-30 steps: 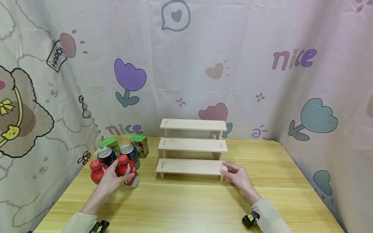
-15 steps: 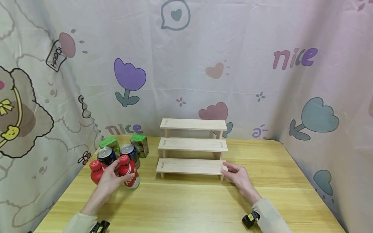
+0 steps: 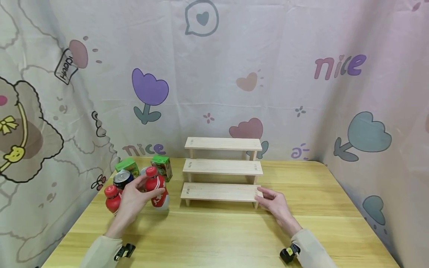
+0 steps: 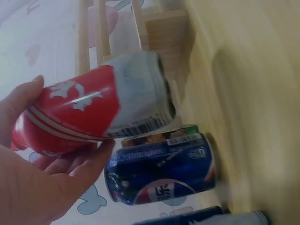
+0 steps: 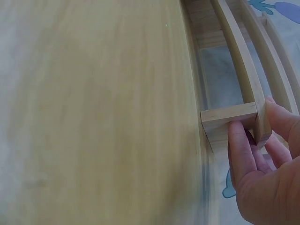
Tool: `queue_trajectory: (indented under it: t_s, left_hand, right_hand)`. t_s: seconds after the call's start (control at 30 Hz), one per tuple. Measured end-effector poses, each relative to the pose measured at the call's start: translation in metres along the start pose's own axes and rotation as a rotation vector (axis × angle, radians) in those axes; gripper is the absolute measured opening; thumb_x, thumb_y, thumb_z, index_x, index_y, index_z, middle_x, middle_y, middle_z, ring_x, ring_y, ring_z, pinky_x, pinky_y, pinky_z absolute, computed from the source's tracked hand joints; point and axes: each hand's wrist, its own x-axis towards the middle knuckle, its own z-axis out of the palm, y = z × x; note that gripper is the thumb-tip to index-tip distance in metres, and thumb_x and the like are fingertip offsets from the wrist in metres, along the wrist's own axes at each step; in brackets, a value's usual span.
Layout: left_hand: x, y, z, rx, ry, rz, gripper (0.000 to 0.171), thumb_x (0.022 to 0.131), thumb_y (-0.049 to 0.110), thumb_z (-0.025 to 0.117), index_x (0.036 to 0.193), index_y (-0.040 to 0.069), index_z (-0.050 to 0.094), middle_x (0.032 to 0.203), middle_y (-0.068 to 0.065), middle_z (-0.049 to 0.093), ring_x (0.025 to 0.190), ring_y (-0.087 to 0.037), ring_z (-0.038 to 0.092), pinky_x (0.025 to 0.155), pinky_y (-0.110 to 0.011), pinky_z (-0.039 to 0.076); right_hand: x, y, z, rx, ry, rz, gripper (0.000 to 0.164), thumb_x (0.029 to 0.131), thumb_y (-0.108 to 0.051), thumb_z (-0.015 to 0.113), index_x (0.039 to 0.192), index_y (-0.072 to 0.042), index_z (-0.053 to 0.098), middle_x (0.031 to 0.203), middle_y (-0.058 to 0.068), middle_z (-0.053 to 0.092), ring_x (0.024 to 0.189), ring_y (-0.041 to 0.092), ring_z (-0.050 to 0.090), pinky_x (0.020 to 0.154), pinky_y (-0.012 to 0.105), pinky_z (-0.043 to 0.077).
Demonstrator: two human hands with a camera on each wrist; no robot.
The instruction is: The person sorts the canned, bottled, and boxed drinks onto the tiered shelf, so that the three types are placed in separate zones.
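Note:
My left hand [image 3: 135,197] grips a red and white plastic bottle [image 3: 157,190] with a red cap, thumb on one side and fingers on the other. In the left wrist view the bottle's base [image 4: 166,91] stands off the tabletop, with a shadow beside it. Close by, a blue soda can [image 4: 161,171] stands on the table. My right hand [image 3: 276,204] holds the right end of the lowest step of a three-step wooden shelf [image 3: 218,191]. In the right wrist view its thumb lies over the board's edge and its fingers [image 5: 241,145] are at the end support.
A second red-capped bottle [image 3: 112,199], a dark blue can [image 3: 122,178] and two green-topped cartons [image 3: 162,167] [image 3: 127,165] are grouped on the table's left. A printed curtain [image 3: 214,74] hangs behind the wooden table [image 3: 218,238] and along its sides.
My left hand has carried the bottle to the right and slightly up, away from the other bottle; it now covers much of one can. The right hand stays on the shelf.

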Motion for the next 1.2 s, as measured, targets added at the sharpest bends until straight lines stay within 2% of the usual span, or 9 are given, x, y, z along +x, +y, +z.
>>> queue_trajectory:
  t_s: [0.13,0.27,0.37,0.6,0.83,1.03,1.07,1.2]
  left_hand:
    - [0.002,0.007,0.003,0.005,0.040,0.039,0.099,0.074,0.056,0.080,0.152,0.014,0.036,0.148,-0.013,0.049,0.134,-0.029,0.049,0.101,-0.043,0.050]
    - [0.006,0.012,0.009,0.028,0.089,0.104,0.086,0.074,0.056,0.080,0.145,0.019,0.048,0.134,-0.010,0.062,0.118,-0.025,0.060,0.085,-0.025,0.055]
    - [0.009,0.015,0.013,0.029,0.123,0.149,0.079,0.075,0.054,0.080,0.141,0.020,0.053,0.126,-0.008,0.066,0.111,-0.023,0.063,0.078,-0.019,0.053]
    - [0.016,0.022,0.022,-0.016,0.161,0.200,0.075,0.078,0.048,0.080,0.142,0.020,0.053,0.128,-0.008,0.065,0.111,-0.022,0.063,0.087,-0.032,0.056]
    - [0.023,0.034,0.030,-0.105,0.188,0.235,0.072,0.079,0.042,0.082,0.142,0.022,0.053,0.124,-0.008,0.066,0.102,-0.015,0.063,0.077,-0.016,0.053]
    - [0.029,0.047,0.036,-0.207,0.180,0.290,0.075,0.080,0.031,0.083,0.145,0.018,0.049,0.125,-0.012,0.065,0.097,-0.008,0.062,0.078,-0.014,0.053]
    - [0.030,0.049,0.037,-0.219,0.179,0.301,0.074,0.080,0.030,0.083,0.145,0.017,0.049,0.124,-0.012,0.065,0.098,-0.009,0.062,0.079,-0.015,0.053]
    - [0.033,0.059,0.042,-0.258,0.166,0.327,0.072,0.081,0.027,0.082,0.145,0.016,0.049,0.127,-0.011,0.063,0.105,-0.018,0.061,0.089,-0.035,0.055]
  right_hand:
    - [0.000,-0.001,0.000,0.005,-0.002,0.006,0.052,0.082,-0.010,0.079,0.130,-0.003,0.062,0.119,0.016,0.066,0.089,0.011,0.067,0.075,0.022,0.058]
    - [-0.001,-0.002,-0.001,-0.002,-0.002,0.004,0.052,0.082,-0.011,0.079,0.130,-0.003,0.062,0.120,0.017,0.066,0.089,0.011,0.067,0.075,0.022,0.058]
    - [-0.001,-0.001,-0.001,-0.006,-0.003,0.002,0.052,0.082,-0.012,0.079,0.130,-0.003,0.061,0.119,0.017,0.066,0.089,0.011,0.067,0.075,0.022,0.058]
    - [-0.002,0.000,-0.001,-0.014,-0.001,0.001,0.052,0.082,-0.012,0.079,0.130,-0.003,0.061,0.119,0.017,0.066,0.088,0.011,0.066,0.074,0.021,0.057]
    - [-0.001,-0.001,-0.001,-0.011,-0.002,0.000,0.052,0.082,-0.012,0.079,0.130,-0.003,0.062,0.117,0.015,0.066,0.087,0.010,0.066,0.074,0.021,0.057]
    - [-0.001,-0.001,-0.001,-0.007,-0.008,-0.001,0.053,0.083,-0.012,0.079,0.131,-0.003,0.061,0.118,0.016,0.065,0.087,0.011,0.066,0.074,0.022,0.058]
    - [-0.001,-0.001,-0.001,-0.007,-0.009,-0.002,0.052,0.083,-0.012,0.079,0.131,-0.003,0.061,0.119,0.016,0.065,0.087,0.010,0.066,0.075,0.022,0.058]
    - [-0.001,-0.001,-0.001,-0.009,-0.008,-0.006,0.052,0.083,-0.012,0.079,0.131,-0.003,0.061,0.118,0.015,0.064,0.087,0.009,0.065,0.075,0.021,0.058]
